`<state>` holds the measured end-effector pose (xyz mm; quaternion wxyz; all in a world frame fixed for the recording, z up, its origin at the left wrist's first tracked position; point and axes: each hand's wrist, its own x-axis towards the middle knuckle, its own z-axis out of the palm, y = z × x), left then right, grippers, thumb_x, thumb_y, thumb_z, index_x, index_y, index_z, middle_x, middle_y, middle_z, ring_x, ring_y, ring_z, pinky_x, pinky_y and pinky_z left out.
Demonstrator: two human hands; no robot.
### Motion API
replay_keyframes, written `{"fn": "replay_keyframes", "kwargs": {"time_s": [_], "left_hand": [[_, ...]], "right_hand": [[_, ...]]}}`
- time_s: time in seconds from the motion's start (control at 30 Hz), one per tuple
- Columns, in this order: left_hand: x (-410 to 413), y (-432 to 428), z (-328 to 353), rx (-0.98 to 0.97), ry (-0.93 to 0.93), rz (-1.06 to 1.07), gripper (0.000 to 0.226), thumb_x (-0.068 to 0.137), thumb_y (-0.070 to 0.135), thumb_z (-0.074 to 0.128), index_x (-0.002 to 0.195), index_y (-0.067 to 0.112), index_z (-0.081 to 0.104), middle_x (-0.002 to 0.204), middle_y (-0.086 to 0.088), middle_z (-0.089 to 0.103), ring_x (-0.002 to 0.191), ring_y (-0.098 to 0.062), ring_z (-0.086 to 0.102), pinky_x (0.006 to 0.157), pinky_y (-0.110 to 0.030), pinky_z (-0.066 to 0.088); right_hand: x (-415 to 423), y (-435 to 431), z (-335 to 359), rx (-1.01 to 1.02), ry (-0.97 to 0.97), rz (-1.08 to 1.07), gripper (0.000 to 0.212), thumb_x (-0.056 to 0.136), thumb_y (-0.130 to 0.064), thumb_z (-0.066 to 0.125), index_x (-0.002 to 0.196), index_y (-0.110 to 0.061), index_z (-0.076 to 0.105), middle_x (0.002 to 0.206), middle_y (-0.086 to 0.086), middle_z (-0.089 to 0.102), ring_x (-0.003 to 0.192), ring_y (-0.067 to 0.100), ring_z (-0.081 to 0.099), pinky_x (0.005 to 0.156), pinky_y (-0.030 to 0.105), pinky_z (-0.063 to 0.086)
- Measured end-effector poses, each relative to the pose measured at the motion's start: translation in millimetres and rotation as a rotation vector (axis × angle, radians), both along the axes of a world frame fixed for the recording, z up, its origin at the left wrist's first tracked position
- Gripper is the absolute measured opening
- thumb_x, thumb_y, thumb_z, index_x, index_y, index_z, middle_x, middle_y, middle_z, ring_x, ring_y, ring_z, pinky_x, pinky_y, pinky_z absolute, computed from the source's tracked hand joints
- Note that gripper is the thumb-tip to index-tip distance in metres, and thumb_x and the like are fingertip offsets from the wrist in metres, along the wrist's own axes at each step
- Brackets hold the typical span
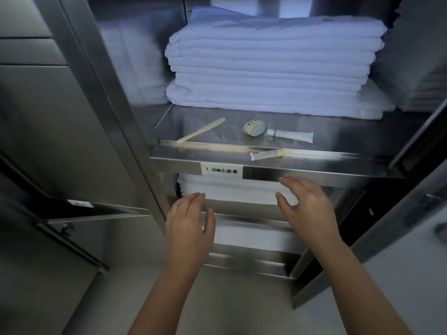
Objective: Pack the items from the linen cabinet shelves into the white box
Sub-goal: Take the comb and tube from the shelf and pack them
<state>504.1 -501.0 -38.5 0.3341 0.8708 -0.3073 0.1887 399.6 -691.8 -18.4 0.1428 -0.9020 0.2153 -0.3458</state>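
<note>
A tall stack of folded white linen [271, 66] fills the upper steel shelf [338, 131] of the cabinet. In front of it lie a pale toothbrush handle [200, 133], a small round case [254, 127], a white tube [290, 135] and a small yellow-tipped sachet [267, 154]. On the shelf below sits another folded white stack [232, 189]. My left hand [189, 226] and my right hand [307, 204] hover in front of that lower stack, fingers relaxed, holding nothing. The white box is out of view.
A white label [222, 169] with printed text sticks on the shelf's front lip. The left cabinet door [60, 146] stands swung out and the right door edge [399, 213] frames the opening. More white linen [244, 234] shows on a shelf lower down.
</note>
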Motion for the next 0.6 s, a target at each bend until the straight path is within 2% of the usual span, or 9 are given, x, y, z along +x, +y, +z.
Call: {"fn": "replay_keyframes", "kwargs": {"time_s": [0.1,0.23,0.37,0.47,0.6], "left_hand": [[28.3,-20.5,-1.2,-0.009,-0.002,-0.001,0.04,0.083,0.027,0.044,0.105,0.001,0.064,0.103,-0.013,0.066,0.097,-0.031,0.06,0.089,-0.036,0.044],[66.3,-44.3,2.0,-0.002,0.001,-0.015,0.04,0.084,0.026,0.041,0.106,0.001,0.064,0.104,-0.013,0.066,0.099,-0.031,0.059,0.089,-0.041,0.046],[108.0,-64.1,0.9,0.022,-0.003,-0.034,0.04,0.085,0.026,0.042,0.107,0.0,0.063,0.106,-0.015,0.065,0.1,-0.031,0.059,0.089,-0.046,0.048],[137.3,-77.2,0.4,0.037,-0.015,-0.047,0.034,0.084,0.021,0.046,0.106,0.001,0.063,0.104,-0.015,0.065,0.098,-0.031,0.058,0.088,-0.046,0.048],[172.0,-88.9,-2.7,0.051,-0.021,-0.025,0.028,0.084,0.012,0.056,0.109,0.001,0.062,0.109,-0.016,0.064,0.106,-0.032,0.055,0.094,-0.044,0.042]], "right_hand": [[24.2,-24.3,-1.1,0.004,-0.006,-0.016,0.029,0.076,-0.021,0.058,0.1,-0.007,0.068,0.102,0.01,0.07,0.094,0.029,0.063,0.084,0.038,0.049],[56.2,-52.6,-6.7,-0.019,-0.011,-0.017,0.029,0.074,-0.018,0.061,0.1,-0.005,0.068,0.101,0.012,0.069,0.093,0.03,0.062,0.084,0.03,0.045],[82.5,-72.2,-9.9,-0.046,-0.007,-0.016,0.03,0.069,-0.006,0.074,0.098,-0.003,0.067,0.099,0.014,0.069,0.091,0.033,0.063,0.083,0.039,0.05],[93.8,-81.2,-13.7,-0.052,0.03,-0.02,0.035,0.066,-0.006,0.077,0.1,-0.003,0.067,0.1,0.014,0.069,0.091,0.033,0.062,0.082,0.042,0.05],[105.7,-89.1,-21.8,-0.021,0.077,-0.013,0.038,0.066,-0.009,0.077,0.102,-0.006,0.067,0.102,0.012,0.068,0.093,0.032,0.061,0.082,0.044,0.052]]}}
